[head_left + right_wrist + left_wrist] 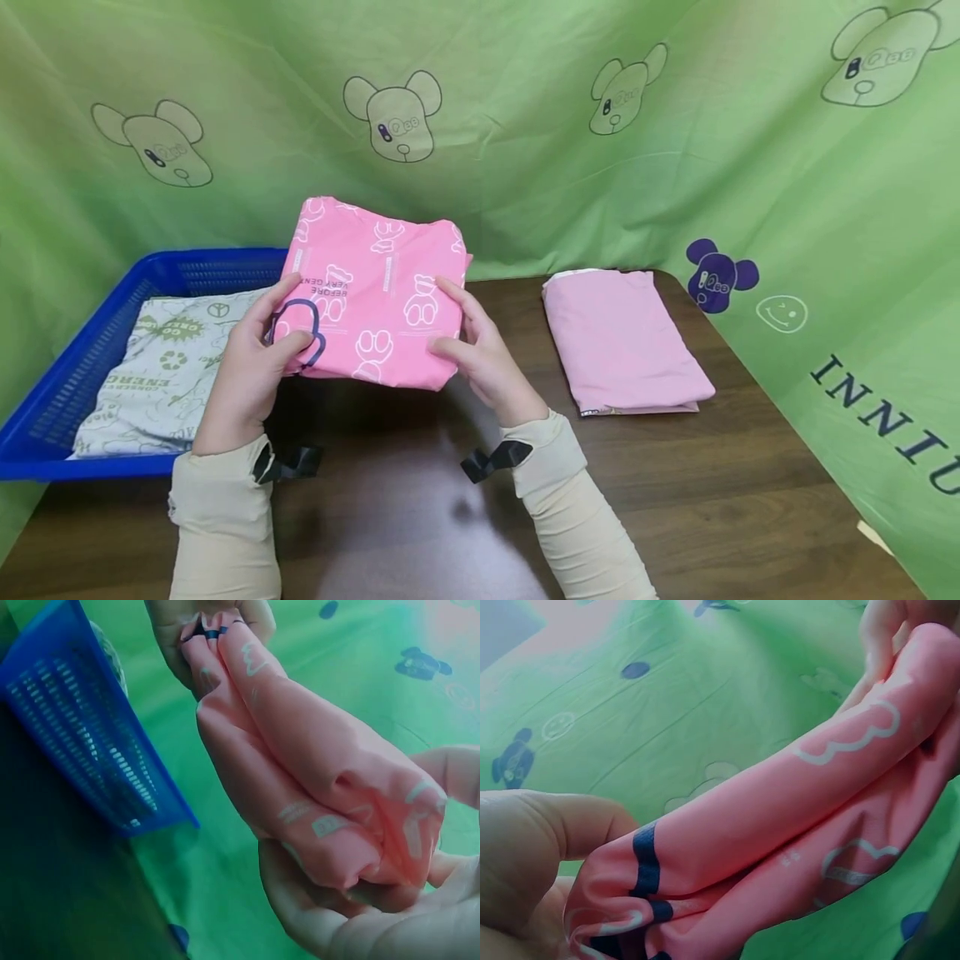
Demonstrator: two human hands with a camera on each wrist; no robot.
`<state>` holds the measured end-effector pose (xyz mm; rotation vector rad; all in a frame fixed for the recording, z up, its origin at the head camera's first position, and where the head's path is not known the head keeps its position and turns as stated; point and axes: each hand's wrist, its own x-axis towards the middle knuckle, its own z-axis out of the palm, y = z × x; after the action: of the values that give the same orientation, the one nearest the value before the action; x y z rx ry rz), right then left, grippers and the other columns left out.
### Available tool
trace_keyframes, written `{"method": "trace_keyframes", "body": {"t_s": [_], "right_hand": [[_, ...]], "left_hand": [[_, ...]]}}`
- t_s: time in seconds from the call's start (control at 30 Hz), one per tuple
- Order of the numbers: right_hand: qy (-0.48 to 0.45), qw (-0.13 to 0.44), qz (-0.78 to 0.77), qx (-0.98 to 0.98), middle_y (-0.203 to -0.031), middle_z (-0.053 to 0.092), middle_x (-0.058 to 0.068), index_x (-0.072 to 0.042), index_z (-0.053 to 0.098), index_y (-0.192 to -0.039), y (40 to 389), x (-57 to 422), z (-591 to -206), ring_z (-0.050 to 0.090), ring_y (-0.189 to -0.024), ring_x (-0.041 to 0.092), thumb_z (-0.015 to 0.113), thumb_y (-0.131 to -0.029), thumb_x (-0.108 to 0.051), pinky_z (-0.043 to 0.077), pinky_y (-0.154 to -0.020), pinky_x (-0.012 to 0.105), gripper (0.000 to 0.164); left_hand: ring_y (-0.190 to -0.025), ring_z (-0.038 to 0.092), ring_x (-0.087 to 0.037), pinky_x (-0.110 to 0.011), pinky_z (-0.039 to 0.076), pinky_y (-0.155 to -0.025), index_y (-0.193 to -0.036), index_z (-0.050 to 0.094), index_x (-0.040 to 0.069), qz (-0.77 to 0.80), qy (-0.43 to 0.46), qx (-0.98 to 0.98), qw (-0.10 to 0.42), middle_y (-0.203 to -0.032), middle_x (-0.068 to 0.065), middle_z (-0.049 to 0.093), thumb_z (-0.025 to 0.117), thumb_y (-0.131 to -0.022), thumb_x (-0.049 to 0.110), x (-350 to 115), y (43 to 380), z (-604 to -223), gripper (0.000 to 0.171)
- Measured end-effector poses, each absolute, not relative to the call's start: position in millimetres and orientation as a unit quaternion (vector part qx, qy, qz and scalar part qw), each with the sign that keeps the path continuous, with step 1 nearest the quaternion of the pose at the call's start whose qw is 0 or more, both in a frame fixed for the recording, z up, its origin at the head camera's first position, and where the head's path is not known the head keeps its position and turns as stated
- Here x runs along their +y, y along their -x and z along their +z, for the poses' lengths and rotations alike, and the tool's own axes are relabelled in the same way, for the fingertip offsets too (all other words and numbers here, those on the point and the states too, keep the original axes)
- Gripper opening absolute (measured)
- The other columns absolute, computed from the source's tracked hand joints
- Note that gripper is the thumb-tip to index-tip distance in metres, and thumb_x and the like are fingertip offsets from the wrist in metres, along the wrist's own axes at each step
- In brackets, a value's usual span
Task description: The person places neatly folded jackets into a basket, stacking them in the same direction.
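A folded pink cloth with white bear outlines, dark lettering and a navy outline is held up above the table. At its left side the left hand grips it, thumb on the near face. The right hand grips the opposite side, thumb likewise on top. In the left wrist view, the cloth's thick folded edge stretches between both hands. The right wrist view shows the cloth in folded layers, with the right hand's fingers beneath it.
A blue plastic basket at the left contains a folded white cloth with green print. Another folded cloth, light pink, lies at the right on the dark wooden table. A green printed curtain hangs behind and along the sides.
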<state>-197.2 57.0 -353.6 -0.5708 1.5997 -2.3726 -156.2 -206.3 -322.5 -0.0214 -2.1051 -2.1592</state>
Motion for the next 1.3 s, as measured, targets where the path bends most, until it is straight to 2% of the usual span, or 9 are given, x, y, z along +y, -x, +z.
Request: {"method": "trace_keyframes", "body": {"t_s": [0.23,0.5,0.73,0.87,0.97,1.17,1.3], "right_hand": [[0.242,0.142,-0.807,0.52,-0.15,0.037,0.019,-0.015,0.022,-0.161,192.8,43.6,-355.8,0.057,-0.11,0.021,0.052,-0.08,0.017,0.058,-0.082,0.03,0.092],[0.265,0.174,-0.793,0.52,-0.156,0.033,0.015,-0.021,0.02,-0.162,194.4,22.2,-354.5,0.057,-0.113,0.022,0.054,-0.082,0.02,0.058,-0.085,0.032,0.097],[0.272,0.182,-0.784,0.527,-0.157,0.034,0.015,-0.02,0.022,-0.162,199.1,5.2,-348.9,0.058,-0.114,0.022,0.056,-0.082,0.02,0.058,-0.086,0.032,0.096],[0.284,0.195,-0.769,0.538,-0.157,0.034,0.017,-0.019,0.019,-0.163,200.4,-5.2,-347.7,0.059,-0.114,0.021,0.057,-0.083,0.018,0.057,-0.089,0.035,0.096],[0.288,0.202,-0.759,0.547,-0.157,0.034,0.018,-0.018,0.018,-0.163,200.9,-13.4,-347.2,0.059,-0.115,0.022,0.058,-0.084,0.016,0.057,-0.09,0.037,0.095],[0.304,0.21,-0.731,0.573,-0.158,0.035,0.02,-0.015,0.016,-0.163,200.6,-32.6,-345.0,0.057,-0.123,0.029,0.061,-0.086,0.017,0.055,-0.093,0.036,0.095],[0.306,0.224,-0.718,0.584,-0.156,0.038,0.018,-0.018,0.017,-0.163,197.3,-46.8,-341.3,0.057,-0.124,0.028,0.062,-0.087,0.016,0.055,-0.093,0.035,0.095]], "left_hand": [[-0.101,0.055,-0.017,-0.019,0.057,-0.067,-0.156,0.041,0.019,-0.734,0.006,-0.677,0.057,-0.153,-0.012,0.031,0.054,-0.095,-0.008,-228.5,149.0,-319.0,0.068],[-0.109,0.053,-0.016,-0.02,0.057,-0.075,-0.154,0.045,0.025,-0.751,-0.039,-0.654,0.088,-0.154,-0.012,0.03,0.058,-0.096,-0.005,-250.3,140.0,-320.8,0.066],[-0.104,0.055,-0.014,-0.02,0.057,-0.073,-0.155,0.043,0.023,-0.759,-0.039,-0.643,0.094,-0.152,-0.01,0.031,0.057,-0.097,-0.006,-268.4,135.3,-322.6,0.067],[-0.093,0.061,-0.01,-0.02,0.058,-0.068,-0.156,0.043,0.023,-0.754,-0.035,-0.65,0.089,-0.136,-0.003,0.044,0.06,-0.097,-0.004,-283.9,131.0,-324.9,0.066],[-0.088,0.063,-0.009,-0.02,0.058,-0.067,-0.156,0.043,0.024,-0.75,-0.029,-0.656,0.08,-0.124,0.003,0.048,0.063,-0.097,-0.001,-296.6,128.6,-324.6,0.066],[-0.087,0.064,-0.007,-0.021,0.058,-0.066,-0.154,0.047,0.025,-0.762,-0.028,-0.643,0.075,-0.124,0.004,0.047,0.063,-0.096,-0.005,-322.9,123.4,-323.7,0.066],[-0.086,0.064,-0.007,-0.021,0.058,-0.063,-0.149,0.052,0.025,-0.775,-0.026,-0.625,0.089,-0.123,0.004,0.047,0.058,-0.096,-0.011,-339.4,120.0,-324.6,0.065]]}}
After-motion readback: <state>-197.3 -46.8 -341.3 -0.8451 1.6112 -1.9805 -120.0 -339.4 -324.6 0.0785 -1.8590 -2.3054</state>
